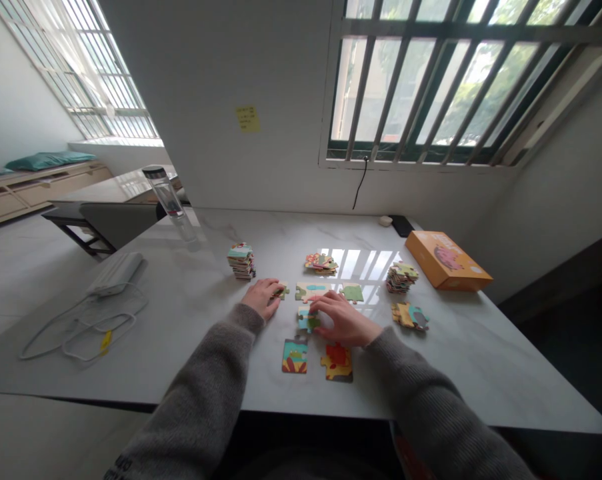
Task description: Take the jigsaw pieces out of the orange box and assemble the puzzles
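My left hand [263, 297] rests on the white table with its fingertips curled over a small green and tan jigsaw puzzle piece [283, 291], partly hidden. My right hand [345, 320] bends its fingers onto a blue and green puzzle piece [307, 320] just below the middle row. In that row lie a joined cream and blue puzzle strip [311, 291] and a green puzzle piece [352, 293]. Nearer to me are a teal puzzle piece with a green animal [295, 357] and a yellow and red puzzle piece [339, 363], set apart from each other.
Stacks of puzzle pieces stand at left [241, 261] and right [401, 277], with a loose pile [321, 263] behind. More pieces [409, 317] lie right of my hand. An orange box [448, 260], a black phone [401, 225], a glass bottle [165, 193] and a white cable [101, 327] surround them.
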`<state>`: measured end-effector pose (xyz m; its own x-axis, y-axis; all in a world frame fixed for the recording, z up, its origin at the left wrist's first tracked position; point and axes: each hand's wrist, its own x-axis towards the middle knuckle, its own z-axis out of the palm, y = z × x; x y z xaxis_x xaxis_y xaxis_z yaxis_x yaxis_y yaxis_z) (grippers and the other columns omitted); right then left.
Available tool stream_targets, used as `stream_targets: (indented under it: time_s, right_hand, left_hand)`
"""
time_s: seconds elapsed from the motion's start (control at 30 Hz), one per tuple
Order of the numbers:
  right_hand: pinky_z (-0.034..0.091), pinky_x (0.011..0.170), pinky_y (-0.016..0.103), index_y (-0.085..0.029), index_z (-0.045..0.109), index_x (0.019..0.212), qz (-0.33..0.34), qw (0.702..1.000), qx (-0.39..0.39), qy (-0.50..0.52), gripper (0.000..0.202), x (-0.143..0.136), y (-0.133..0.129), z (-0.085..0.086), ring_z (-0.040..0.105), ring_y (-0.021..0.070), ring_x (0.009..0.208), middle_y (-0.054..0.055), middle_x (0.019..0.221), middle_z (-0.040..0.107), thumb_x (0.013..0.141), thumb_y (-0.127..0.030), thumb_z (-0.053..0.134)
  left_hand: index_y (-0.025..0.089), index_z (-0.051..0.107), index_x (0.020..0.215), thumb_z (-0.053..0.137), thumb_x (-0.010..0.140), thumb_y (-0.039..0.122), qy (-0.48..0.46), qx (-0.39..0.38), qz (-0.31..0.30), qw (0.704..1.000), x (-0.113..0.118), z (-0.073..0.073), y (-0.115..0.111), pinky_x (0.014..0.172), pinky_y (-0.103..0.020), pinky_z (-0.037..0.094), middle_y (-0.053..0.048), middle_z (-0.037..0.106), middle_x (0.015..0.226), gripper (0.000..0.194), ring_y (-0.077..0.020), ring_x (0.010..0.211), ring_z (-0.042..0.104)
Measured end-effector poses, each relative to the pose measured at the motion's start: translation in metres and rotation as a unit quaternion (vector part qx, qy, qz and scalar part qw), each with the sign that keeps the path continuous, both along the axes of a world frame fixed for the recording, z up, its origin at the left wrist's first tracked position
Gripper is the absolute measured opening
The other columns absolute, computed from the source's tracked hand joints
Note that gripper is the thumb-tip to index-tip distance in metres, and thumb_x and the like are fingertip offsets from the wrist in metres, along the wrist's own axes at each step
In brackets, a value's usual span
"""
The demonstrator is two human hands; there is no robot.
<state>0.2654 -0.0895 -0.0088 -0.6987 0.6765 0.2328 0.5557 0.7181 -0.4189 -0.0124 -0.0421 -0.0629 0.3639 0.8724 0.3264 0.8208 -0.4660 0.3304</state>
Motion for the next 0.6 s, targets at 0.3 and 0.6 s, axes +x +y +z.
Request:
stream_targets:
  time_s: [0.3,0.6]
  right_hand:
    - [0.046,0.096,0.044,-0.024,0.063,0.101,-0.011,0.999,0.013,-0.028,0.026,0.011,0.004,-0.002,0.050,0.0254,0.106,0.007,0.115,0.060,0.076,-0.020,0.071]
    - [0.046,0.097,0.045,-0.024,0.062,0.120,-0.094,0.991,0.090,-0.011,0.030,0.007,0.018,-0.022,0.049,0.0272,0.110,0.010,0.119,0.059,0.091,-0.019,0.058]
  left_hand:
    - [0.024,0.065,0.111,0.059,0.082,0.022,0.015,0.017,0.019,1.000,-0.002,-0.007,0.003,0.101,-0.046,0.045,-0.009,0.060,0.125,0.030,-0.0279,0.115,0.053]
    - [0.024,0.066,0.114,0.057,0.088,0.023,-0.004,0.014,0.018,1.000,0.018,-0.002,0.002,0.100,-0.047,0.045,-0.009,0.060,0.122,0.027,-0.0280,0.112,0.051]
